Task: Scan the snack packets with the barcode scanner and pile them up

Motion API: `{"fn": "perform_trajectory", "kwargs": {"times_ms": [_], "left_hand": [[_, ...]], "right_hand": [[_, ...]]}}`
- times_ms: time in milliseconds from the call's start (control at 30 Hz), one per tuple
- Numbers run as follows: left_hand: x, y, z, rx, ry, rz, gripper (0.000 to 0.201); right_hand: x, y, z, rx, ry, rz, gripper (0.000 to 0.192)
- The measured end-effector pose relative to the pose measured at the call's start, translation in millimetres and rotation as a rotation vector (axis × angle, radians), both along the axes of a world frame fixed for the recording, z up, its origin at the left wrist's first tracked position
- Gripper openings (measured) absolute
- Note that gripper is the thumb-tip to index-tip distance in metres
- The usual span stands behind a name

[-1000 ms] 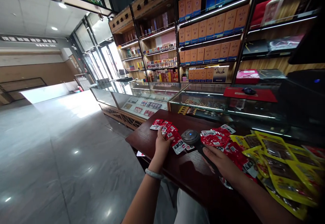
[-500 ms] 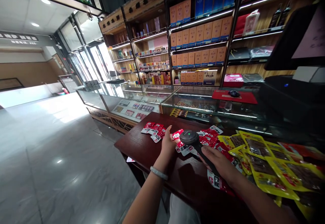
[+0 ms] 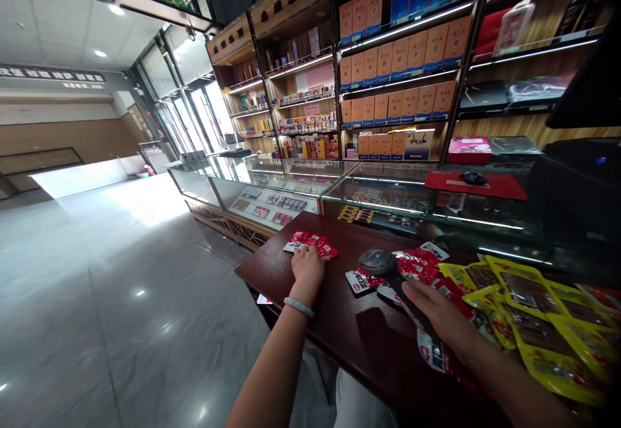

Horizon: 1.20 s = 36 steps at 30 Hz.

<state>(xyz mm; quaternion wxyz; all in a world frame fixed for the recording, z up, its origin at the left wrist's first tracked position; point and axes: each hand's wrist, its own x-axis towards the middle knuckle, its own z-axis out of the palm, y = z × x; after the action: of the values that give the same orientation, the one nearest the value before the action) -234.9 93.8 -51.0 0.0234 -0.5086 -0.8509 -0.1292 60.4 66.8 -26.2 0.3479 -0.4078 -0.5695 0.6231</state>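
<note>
My right hand [image 3: 434, 308] is wrapped round the handle of a black handheld barcode scanner [image 3: 378, 262], which has a small blue light on its head. Under and beyond the scanner lies a loose heap of red-and-white snack packets [image 3: 420, 266]. My left hand [image 3: 308, 269], with a pale bangle on the wrist, is at a smaller group of the same packets [image 3: 327, 249] on the left of the dark wooden table [image 3: 334, 299]. Its fingers bend down over a red-and-white packet there, and the fingertips are partly hidden.
Yellow snack bags [image 3: 543, 324] are piled at the table's right. Behind stands a glass display counter [image 3: 310, 182] with a red mat [image 3: 499, 185] and a computer mouse [image 3: 473, 178]. A dark monitor [image 3: 587, 98] is at upper right. Shelves of boxes line the wall.
My left hand has moved left, from beside the scanner to the smaller packet group. The scanner's light has turned from green to blue. The view has shifted a little.
</note>
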Motion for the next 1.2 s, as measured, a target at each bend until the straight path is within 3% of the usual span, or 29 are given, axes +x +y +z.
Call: {"fn": "perform_trajectory", "kwargs": {"times_ms": [100,233,400,533,600,733,900,1100,1200], "left_hand": [[-9.0,-11.4,-4.7,-0.084,0.031,-0.090,0.046],[0.8,-32.5,-9.4,-0.054,0.066,-0.183,0.046],[11.6,-44.0,1.3,-0.103,-0.045,-0.212,0.034],[12.6,-39.1,7.8,-0.150,-0.050,-0.138,0.053],[13.9,-36.8,6.2,-0.161,-0.123,-0.181,0.049],[26.0,-31.7,-2.8,-0.040,-0.297,-0.279,0.043],[50.6,-19.6,-6.4,0.034,-0.410,-0.357,0.043],[61.8,-8.9,-6.1,0.041,-0.440,-0.365,0.044],[79.8,1.0,-9.3,0.063,-0.514,-0.374,0.042]], "right_hand": [[-6.2,0.5,-0.2,0.049,-0.042,0.035,0.050],[-6.9,1.6,0.1,0.083,-0.059,0.071,0.051],[-7.9,0.6,2.2,0.065,-0.056,0.078,0.052],[-8.6,-1.5,-1.3,0.053,-0.033,0.098,0.057],[-6.7,-2.9,-3.6,0.043,-0.016,0.109,0.061],[0.0,-5.8,-3.8,0.047,0.007,0.085,0.065],[11.2,-6.7,3.1,0.066,-0.008,0.014,0.059],[28.5,-4.7,8.6,0.039,-0.017,-0.055,0.052],[32.3,-5.4,9.2,0.026,0.004,-0.086,0.047]]}}
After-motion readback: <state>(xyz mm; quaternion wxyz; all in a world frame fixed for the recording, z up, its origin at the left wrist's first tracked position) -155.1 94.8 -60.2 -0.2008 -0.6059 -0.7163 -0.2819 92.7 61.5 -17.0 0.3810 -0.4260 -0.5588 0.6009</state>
